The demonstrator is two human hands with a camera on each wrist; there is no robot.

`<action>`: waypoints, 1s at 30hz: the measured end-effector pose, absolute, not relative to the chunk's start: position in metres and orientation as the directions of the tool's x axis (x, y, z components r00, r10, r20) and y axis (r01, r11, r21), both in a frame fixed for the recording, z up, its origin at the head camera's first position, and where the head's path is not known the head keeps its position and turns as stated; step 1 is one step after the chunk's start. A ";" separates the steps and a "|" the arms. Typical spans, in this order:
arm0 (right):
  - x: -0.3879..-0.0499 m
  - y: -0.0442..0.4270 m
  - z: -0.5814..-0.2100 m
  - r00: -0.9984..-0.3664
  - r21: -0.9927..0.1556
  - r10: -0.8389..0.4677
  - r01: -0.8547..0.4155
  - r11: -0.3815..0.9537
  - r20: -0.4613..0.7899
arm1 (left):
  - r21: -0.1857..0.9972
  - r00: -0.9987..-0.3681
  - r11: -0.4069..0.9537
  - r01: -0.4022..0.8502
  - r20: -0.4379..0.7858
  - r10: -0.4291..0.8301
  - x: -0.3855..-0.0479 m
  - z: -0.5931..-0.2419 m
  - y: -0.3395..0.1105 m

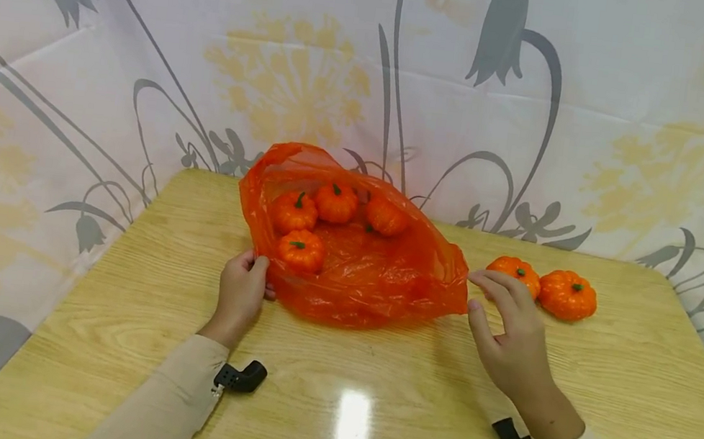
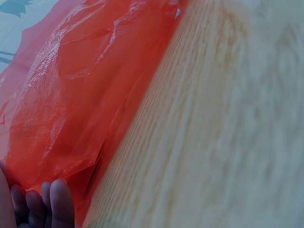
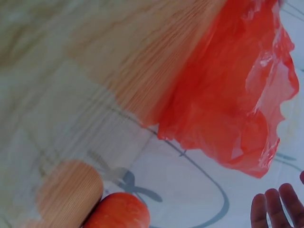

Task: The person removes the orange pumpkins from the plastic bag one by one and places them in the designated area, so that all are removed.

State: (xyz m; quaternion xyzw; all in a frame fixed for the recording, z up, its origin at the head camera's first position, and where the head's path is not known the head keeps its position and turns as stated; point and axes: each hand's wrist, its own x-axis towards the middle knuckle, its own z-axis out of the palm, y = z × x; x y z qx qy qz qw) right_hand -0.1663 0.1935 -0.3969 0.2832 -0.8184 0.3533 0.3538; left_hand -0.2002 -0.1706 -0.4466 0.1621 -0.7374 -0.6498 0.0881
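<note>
A thin orange plastic bag [image 1: 375,302] lies on its side with its mouth spread toward me. Several small orange pumpkins [image 1: 300,250] with green stems sit inside it, toward the left and back. At the bag's left rim, my left hand [image 1: 240,295] pinches the plastic between thumb and fingers. My right hand [image 1: 514,343] is by the bag's right end, fingers extended; the right wrist view shows its fingers [image 3: 273,209] apart from the plastic. Behind that hand, two more pumpkins stand on the table, a partly covered one [image 1: 509,268] and a fully visible one [image 1: 568,295].
The wooden table [image 1: 299,394] has a bright light reflection near the front. A floral-patterned cloth [image 1: 371,55] hangs behind it. Black straps [image 1: 241,376] are worn on both wrists.
</note>
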 end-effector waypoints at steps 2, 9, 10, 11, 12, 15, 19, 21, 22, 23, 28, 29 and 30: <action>-0.165 0.192 -0.397 -0.591 -0.377 -0.224 -0.717 0.586 0.775 | 0.987 -0.932 0.099 -0.122 -0.080 -0.354 -0.200 -0.447 -0.170; -0.161 0.183 -0.393 -0.610 -0.381 -0.271 -0.722 0.577 0.745 | 0.987 -0.932 0.097 -0.127 -0.085 -0.353 -0.200 -0.449 -0.169; -0.161 0.181 -0.393 -0.615 -0.382 -0.278 -0.720 0.580 0.738 | 0.987 -0.932 0.100 -0.128 -0.085 -0.353 -0.199 -0.449 -0.169; -0.160 0.180 -0.393 -0.623 -0.385 -0.284 -0.716 0.583 0.729 | 0.987 -0.931 0.101 -0.128 -0.085 -0.355 -0.199 -0.449 -0.169; -0.160 0.179 -0.392 -0.631 -0.389 -0.288 -0.712 0.584 0.721 | 0.986 -0.931 0.104 -0.129 -0.084 -0.354 -0.199 -0.449 -0.170; -0.159 0.174 -0.392 -0.650 -0.401 -0.299 -0.702 0.589 0.699 | 0.984 -0.930 0.124 -0.129 -0.077 -0.359 -0.198 -0.448 -0.171; -0.160 0.168 -0.391 -0.648 -0.401 -0.315 -0.711 0.578 0.694 | 0.982 -0.931 0.132 -0.135 -0.080 -0.356 -0.197 -0.446 -0.172; -0.160 0.165 -0.391 -0.644 -0.398 -0.321 -0.715 0.575 0.695 | 0.981 -0.931 0.137 -0.137 -0.081 -0.355 -0.197 -0.446 -0.173; -0.160 0.163 -0.390 -0.642 -0.395 -0.322 -0.717 0.574 0.696 | 0.981 -0.931 0.141 -0.136 -0.078 -0.356 -0.197 -0.446 -0.173; -0.160 0.162 -0.390 -0.643 -0.396 -0.321 -0.716 0.575 0.695 | 0.980 -0.931 0.148 -0.133 -0.072 -0.357 -0.197 -0.446 -0.173; -0.160 0.154 -0.387 -0.668 -0.422 -0.305 -0.695 0.583 0.679 | 0.978 -0.930 0.172 -0.118 -0.048 -0.363 -0.198 -0.446 -0.172; -0.160 0.152 -0.387 -0.673 -0.426 -0.303 -0.691 0.584 0.675 | 0.978 -0.931 0.172 -0.119 -0.050 -0.362 -0.199 -0.446 -0.172; -0.161 0.149 -0.387 -0.677 -0.427 -0.304 -0.687 0.588 0.670 | 0.978 -0.931 0.170 -0.121 -0.052 -0.362 -0.198 -0.447 -0.172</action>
